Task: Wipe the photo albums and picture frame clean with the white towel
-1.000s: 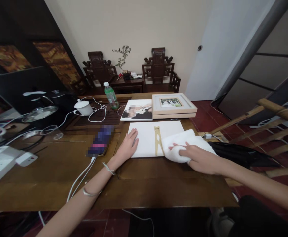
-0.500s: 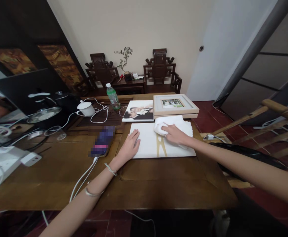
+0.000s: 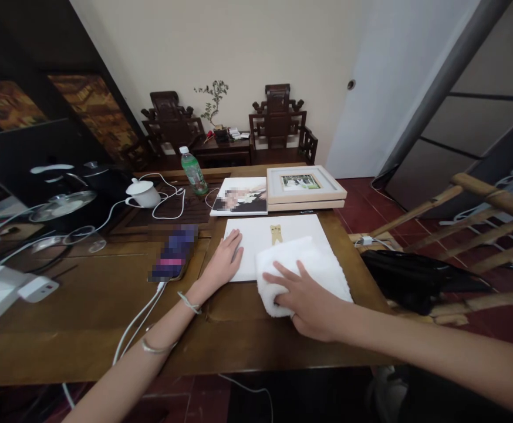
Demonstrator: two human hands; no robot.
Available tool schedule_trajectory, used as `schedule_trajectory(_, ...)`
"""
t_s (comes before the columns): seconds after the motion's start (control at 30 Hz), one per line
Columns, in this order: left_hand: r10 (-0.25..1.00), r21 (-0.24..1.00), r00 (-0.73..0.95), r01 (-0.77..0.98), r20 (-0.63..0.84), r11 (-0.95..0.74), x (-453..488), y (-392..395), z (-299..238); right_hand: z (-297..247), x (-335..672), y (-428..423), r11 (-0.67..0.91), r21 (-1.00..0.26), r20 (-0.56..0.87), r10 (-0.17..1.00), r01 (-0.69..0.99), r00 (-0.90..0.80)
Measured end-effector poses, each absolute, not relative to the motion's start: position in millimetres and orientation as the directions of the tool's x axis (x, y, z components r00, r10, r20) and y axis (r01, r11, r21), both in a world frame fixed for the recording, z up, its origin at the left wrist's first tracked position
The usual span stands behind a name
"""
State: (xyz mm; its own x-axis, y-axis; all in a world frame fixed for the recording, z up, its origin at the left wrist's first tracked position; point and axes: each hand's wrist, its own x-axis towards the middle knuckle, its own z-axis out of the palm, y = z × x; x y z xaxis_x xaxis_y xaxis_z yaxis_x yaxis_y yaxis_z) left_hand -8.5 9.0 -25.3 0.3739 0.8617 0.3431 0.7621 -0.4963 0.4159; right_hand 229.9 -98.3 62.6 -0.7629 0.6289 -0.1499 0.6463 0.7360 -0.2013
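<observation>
A white flat panel (image 3: 303, 226) with a gold figure (image 3: 276, 234) on it lies on the wooden table (image 3: 230, 341). My left hand (image 3: 225, 255) rests flat on the panel's left edge, fingers stretched out. Over the near right part of the panel is a white towel (image 3: 303, 252), bunched and overhanging the front edge. My right hand (image 3: 307, 299) grips the towel from above, its fingers bent into the cloth. The lower part of the gold figure is hidden under the towel.
Behind the panel lie a photo print (image 3: 239, 197) and stacked wooden picture frames (image 3: 307, 187). To the left are a phone (image 3: 175, 252) on a charging cable, a green bottle (image 3: 193, 170), a lidded white cup (image 3: 143, 192) and a power strip (image 3: 1, 291). A bamboo chair (image 3: 481, 185) stands at right.
My right hand has drawn the towel from the panel's far side toward its near edge, uncovering the top of the gold figure. My left hand stays on the left edge.
</observation>
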Motion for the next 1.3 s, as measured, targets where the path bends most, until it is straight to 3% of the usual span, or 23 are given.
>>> schedule_trajectory(0.5, 0.873, 0.451, 0.364, 0.752, 0.325, -0.482, -8, 10, -25, 62, 206, 9, 0.684, -0.044, -0.063, 0.726, 0.729, -0.685)
schedule_trajectory(0.63, 0.874, 0.436, 0.370, 0.761, 0.316, -0.480, -9, 10, -25, 60, 202, 5, 0.682, -0.002, -0.097, 0.728, 0.731, -0.679)
schedule_trajectory(1.0, 0.875, 0.425, 0.368, 0.770, 0.315, -0.476, -7, 8, -22, 59, 210, -91, 0.746, -0.058, -0.193, 0.644, 0.664, -0.740)
schedule_trajectory(1.3, 0.870, 0.430, 0.368, 0.761, 0.328, -0.485, -7, 8, -24, 68, 208, -39, 0.745, -0.065, -0.172, 0.646, 0.663, -0.743)
